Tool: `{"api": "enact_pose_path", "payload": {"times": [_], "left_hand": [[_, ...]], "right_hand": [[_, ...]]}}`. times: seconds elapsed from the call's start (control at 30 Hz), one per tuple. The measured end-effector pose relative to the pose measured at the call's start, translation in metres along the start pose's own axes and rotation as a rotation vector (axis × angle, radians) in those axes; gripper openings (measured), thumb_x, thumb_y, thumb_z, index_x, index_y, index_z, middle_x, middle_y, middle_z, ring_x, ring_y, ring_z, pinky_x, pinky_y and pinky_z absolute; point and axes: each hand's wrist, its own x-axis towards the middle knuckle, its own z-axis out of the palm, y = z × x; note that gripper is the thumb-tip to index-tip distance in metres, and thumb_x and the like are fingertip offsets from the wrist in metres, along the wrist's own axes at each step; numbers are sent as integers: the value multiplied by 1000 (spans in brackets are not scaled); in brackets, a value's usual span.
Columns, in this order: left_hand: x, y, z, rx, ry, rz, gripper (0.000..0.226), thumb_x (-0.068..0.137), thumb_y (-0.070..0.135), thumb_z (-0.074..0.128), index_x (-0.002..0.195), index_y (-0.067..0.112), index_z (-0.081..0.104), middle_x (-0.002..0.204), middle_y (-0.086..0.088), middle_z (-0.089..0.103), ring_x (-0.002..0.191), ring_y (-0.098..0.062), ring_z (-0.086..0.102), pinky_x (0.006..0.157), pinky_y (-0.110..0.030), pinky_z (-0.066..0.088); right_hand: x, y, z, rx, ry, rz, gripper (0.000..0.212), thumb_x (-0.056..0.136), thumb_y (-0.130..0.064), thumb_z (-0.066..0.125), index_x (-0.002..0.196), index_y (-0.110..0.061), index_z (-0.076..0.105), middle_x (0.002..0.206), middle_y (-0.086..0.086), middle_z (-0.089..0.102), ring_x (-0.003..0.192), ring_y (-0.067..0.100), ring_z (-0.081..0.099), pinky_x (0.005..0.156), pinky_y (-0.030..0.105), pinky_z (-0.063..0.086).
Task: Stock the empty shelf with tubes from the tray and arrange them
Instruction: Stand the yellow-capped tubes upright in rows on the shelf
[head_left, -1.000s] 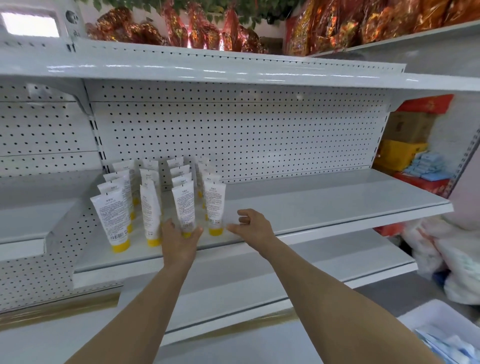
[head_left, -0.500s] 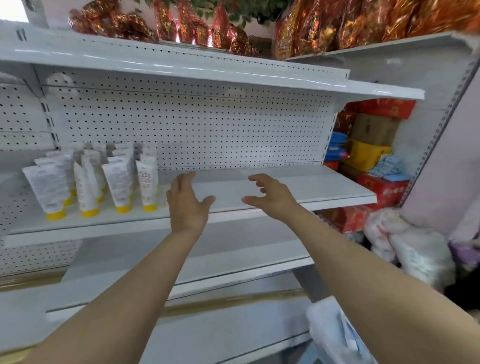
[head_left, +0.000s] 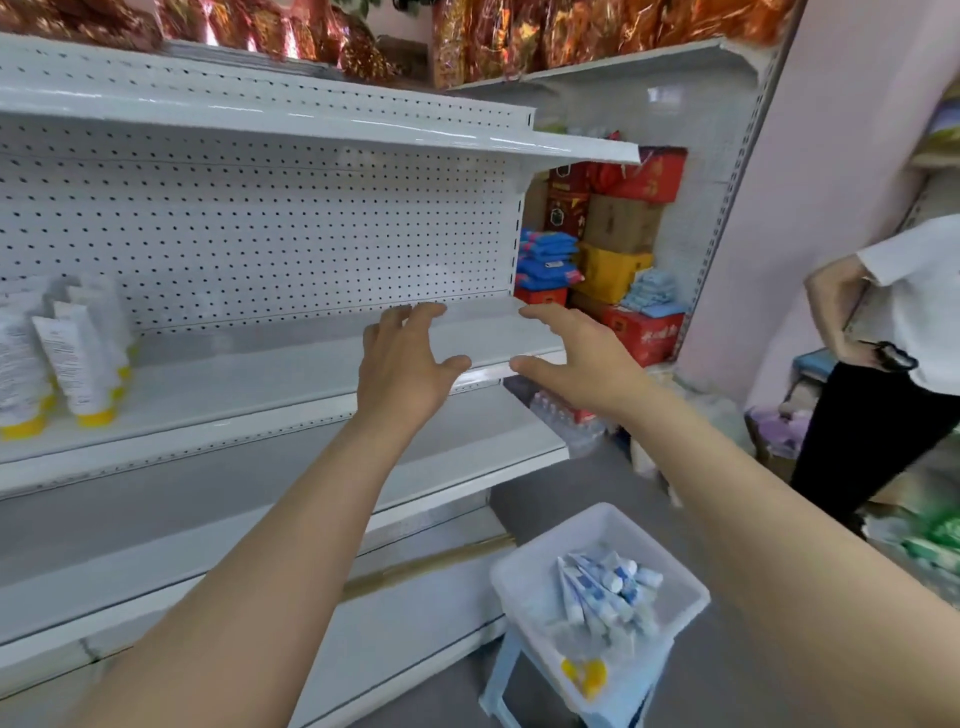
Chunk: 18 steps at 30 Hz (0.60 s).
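Grips (head_left: 405, 364) (head_left: 576, 358) spread — tray tubes (head_left: 605, 587) well below.

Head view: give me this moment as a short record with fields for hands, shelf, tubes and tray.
left hand: open, fingers spread, holds nothing, raised before the shelf
right hand: open, empty, beside the left
shelf: right part bare
shelf tubes: white, yellow caps down, standing at far left
tray: white, low right on a stool, holds blue-and-white tubes
task state: tubes remain in tray to stock

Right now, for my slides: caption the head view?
Open left hand and right hand before the shelf; tubes in tray.
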Motion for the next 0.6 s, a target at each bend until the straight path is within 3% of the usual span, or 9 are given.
{"api": "enact_pose_path", "payload": {"times": [0.1,0.2,0.23,0.37,0.6], "left_hand": [[7,15,25,32,-65,7,59,85,42,66,139,32,43,144,-2,38,132,-27,30,102,-40,36],[20,23,56,33,-119,15,57,88,47,61,140,31,42,144,-3,38,131,-27,32,102,-39,36],[27,26,67,25,-130,19,57,89,48,60,140,31,42,144,-3,39,131,-27,32,101,-39,36],[58,32,122,4,-158,27,56,90,48,58,140,30,42,143,-4,41,130,-27,35,97,-39,39],[114,35,236,10,-256,11,51,91,47,57,137,28,46,136,-5,48,120,-27,43,87,-37,44]], "right_hand": [[-2,28,-3,20,-16,64,63,86,-48,68,142,-30,44,143,-3,49,123,15,50,104,39,46],[6,58,-2,57,-24,142,65,86,-49,68,142,-30,41,143,0,48,95,9,58,99,38,50],[10,68,-2,67,-20,164,66,86,-49,68,142,-30,40,142,1,48,94,9,59,98,37,50],[34,116,2,31,-24,205,65,87,-46,68,142,-26,40,137,7,53,107,16,61,93,32,49],[84,218,17,-4,-125,320,63,90,-43,66,143,-19,41,134,5,54,114,21,57,96,35,46]]}}
